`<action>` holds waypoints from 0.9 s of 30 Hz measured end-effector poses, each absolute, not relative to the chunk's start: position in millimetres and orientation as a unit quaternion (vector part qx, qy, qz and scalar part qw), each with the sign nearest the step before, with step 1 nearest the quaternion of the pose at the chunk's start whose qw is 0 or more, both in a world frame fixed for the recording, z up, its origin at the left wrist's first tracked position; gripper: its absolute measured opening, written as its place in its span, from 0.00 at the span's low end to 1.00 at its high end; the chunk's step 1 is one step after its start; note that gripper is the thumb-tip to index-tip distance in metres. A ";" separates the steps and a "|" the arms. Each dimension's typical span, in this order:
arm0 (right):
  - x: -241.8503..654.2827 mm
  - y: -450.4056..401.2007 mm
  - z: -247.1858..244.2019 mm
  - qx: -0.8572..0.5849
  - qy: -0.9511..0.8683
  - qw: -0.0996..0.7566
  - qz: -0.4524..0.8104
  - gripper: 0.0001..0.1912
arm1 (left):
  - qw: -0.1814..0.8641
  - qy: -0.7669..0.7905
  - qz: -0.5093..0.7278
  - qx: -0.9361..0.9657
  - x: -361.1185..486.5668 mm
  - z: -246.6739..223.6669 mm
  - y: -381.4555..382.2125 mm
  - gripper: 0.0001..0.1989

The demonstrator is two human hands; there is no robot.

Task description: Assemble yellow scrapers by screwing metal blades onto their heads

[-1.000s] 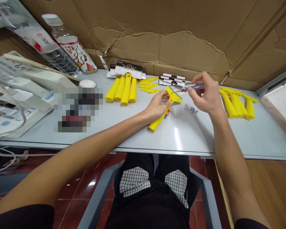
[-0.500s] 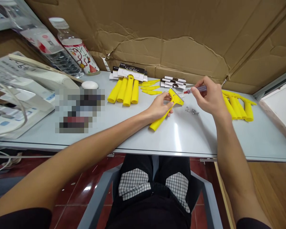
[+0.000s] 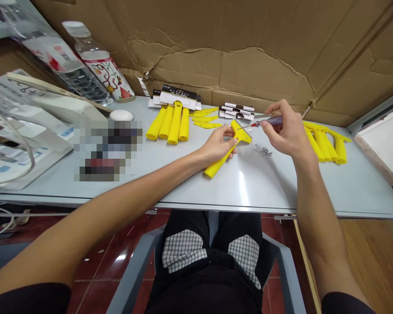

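**Yellow plastic scraper (image 3: 223,158) in hand, more parts lying out**

Your left hand (image 3: 217,145) pinches the scraper's wide head over the middle of the pale grey table (image 3: 258,187). Your right hand (image 3: 290,128) pinches a slim purple-handled screwdriver (image 3: 271,121), its tip near that head. Yellow plastic handles (image 3: 172,125) lie left, more yellow plastic handles (image 3: 324,141) right, and small silver screws (image 3: 264,151) sit loose.

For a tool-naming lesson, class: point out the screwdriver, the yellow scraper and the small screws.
Screwdriver (image 3: 271,121), head view, on its purple handle.
Yellow scraper (image 3: 218,164), head view, on its handle.
Small screws (image 3: 266,151), head view, on the right-hand cluster.
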State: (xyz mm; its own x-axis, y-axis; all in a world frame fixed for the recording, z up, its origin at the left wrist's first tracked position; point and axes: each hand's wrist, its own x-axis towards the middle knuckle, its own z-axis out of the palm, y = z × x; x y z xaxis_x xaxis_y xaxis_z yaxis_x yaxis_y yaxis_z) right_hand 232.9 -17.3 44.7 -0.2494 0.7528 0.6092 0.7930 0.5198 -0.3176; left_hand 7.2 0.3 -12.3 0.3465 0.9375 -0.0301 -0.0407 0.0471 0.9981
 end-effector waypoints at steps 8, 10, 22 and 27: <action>228.1 -19.3 47.8 -0.507 -0.771 0.386 -0.016 0.10 | 0.604 0.398 0.405 0.559 6.5 -12.1 0.0 0.07; 228.1 -19.7 48.1 -0.504 -0.774 0.383 -0.010 0.09 | 0.605 0.399 0.404 0.558 6.3 -11.3 -0.9 0.07; 227.7 -20.5 47.4 -0.514 -0.773 0.373 0.003 0.09 | 0.608 0.403 0.405 0.552 6.7 -12.5 0.4 0.07; 227.7 -21.9 48.6 -0.524 -0.776 0.350 0.027 0.10 | 0.611 0.399 0.401 0.554 6.6 -11.9 -0.8 0.06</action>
